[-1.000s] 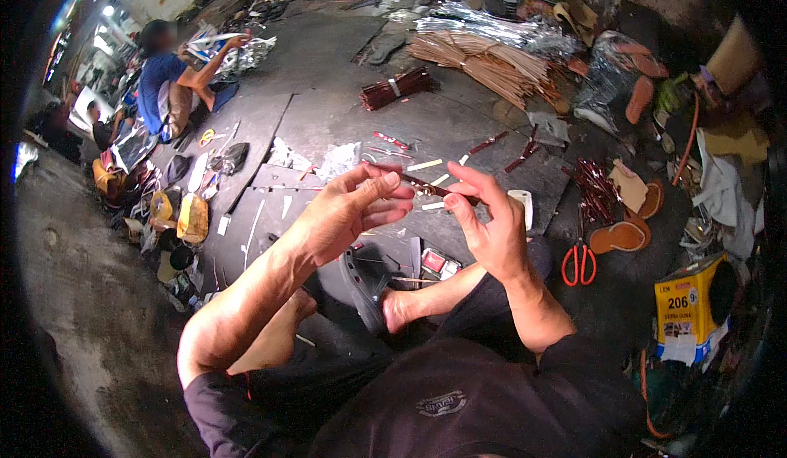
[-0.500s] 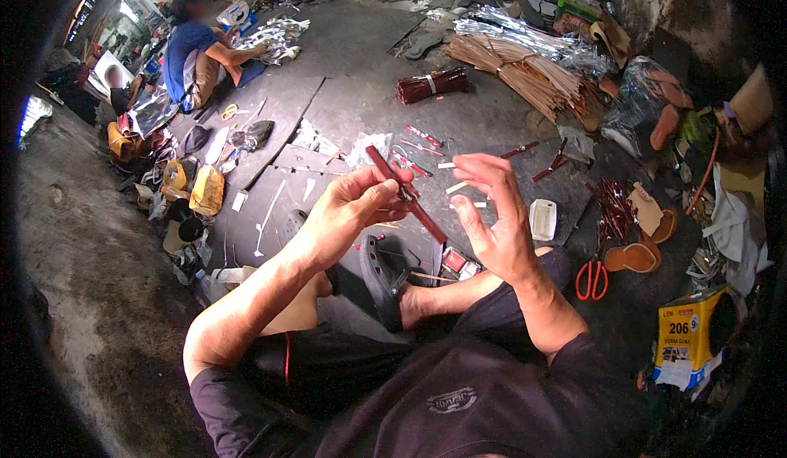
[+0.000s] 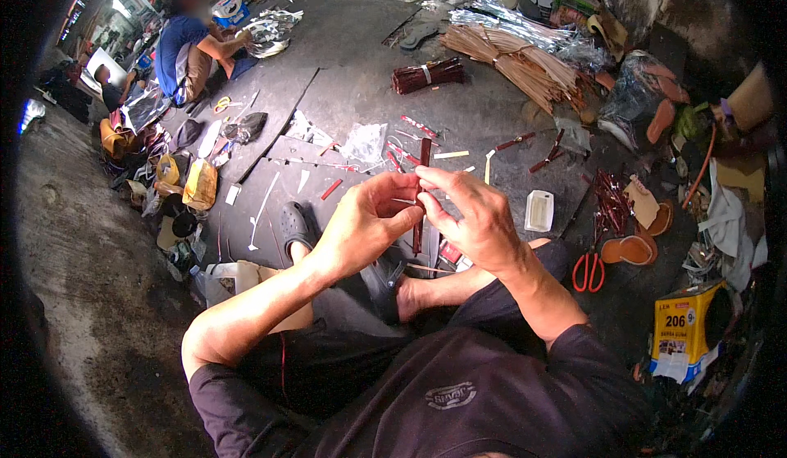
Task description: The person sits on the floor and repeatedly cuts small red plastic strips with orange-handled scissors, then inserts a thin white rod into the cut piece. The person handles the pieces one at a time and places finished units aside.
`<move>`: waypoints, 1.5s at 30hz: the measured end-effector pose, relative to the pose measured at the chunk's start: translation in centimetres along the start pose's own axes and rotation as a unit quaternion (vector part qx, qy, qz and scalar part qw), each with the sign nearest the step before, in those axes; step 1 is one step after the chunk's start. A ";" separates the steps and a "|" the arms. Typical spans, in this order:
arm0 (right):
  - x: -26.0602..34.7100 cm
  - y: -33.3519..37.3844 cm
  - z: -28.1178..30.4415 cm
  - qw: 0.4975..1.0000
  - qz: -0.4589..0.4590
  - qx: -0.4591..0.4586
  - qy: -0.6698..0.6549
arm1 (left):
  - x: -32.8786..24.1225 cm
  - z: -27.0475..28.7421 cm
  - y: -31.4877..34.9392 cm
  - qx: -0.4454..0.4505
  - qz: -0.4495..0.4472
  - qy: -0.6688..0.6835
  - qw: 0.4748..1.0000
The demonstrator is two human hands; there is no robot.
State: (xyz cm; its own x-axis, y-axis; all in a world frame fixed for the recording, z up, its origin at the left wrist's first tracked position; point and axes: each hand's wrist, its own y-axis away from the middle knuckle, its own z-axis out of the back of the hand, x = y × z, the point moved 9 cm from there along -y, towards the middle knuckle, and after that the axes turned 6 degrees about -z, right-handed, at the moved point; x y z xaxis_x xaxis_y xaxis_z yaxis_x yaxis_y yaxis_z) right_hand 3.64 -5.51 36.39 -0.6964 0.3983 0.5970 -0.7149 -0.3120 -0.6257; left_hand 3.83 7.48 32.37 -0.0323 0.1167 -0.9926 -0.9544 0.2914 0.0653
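At the upper left of the frame, a co-worker in a blue shirt (image 3: 174,48) sits on the floor, arms reaching toward a silvery heap (image 3: 275,32). Lower down on the left side, a yellow container (image 3: 202,186) stands among bags and scraps, with yellow-handled scissors (image 3: 222,104) lying above it. A thin white strip (image 3: 262,212) lies to its right, then a dark clog (image 3: 297,227) worn on a foot.

At the centre, the person's left hand (image 3: 365,219) has its fingers bent, thumb and forefinger pinching a dark red strap (image 3: 419,233). The strap stands nearly upright in the frame, its ends showing above and below the fingertips. The right hand (image 3: 475,216) meets it from the other side, thumb and forefinger also pinching the strap near its middle; its other fingers are curled close together.

Above the hands lies a banded bundle of dark red strips (image 3: 408,79), and to its upper right a larger tan bundle (image 3: 516,69). Right of the right hand sits a small white tray (image 3: 539,210). Farther right are red-handled scissors (image 3: 589,273), just beside a brown sole (image 3: 630,251). At the lower right stands a yellow can (image 3: 685,327).
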 end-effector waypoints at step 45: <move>-1.8 0.9 -2.5 0.994 -0.026 -0.034 -0.099 | 1.8 2.0 -0.7 -0.081 0.067 0.023 0.994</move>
State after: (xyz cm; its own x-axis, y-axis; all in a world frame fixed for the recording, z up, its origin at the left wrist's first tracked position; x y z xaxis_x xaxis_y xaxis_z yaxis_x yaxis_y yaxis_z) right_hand 4.41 -4.31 33.50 -0.6619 0.2330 0.7125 -0.7493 -0.2341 -0.6195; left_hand 5.05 9.37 30.71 -0.1725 0.0987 -0.9801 -0.9758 0.1183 0.1837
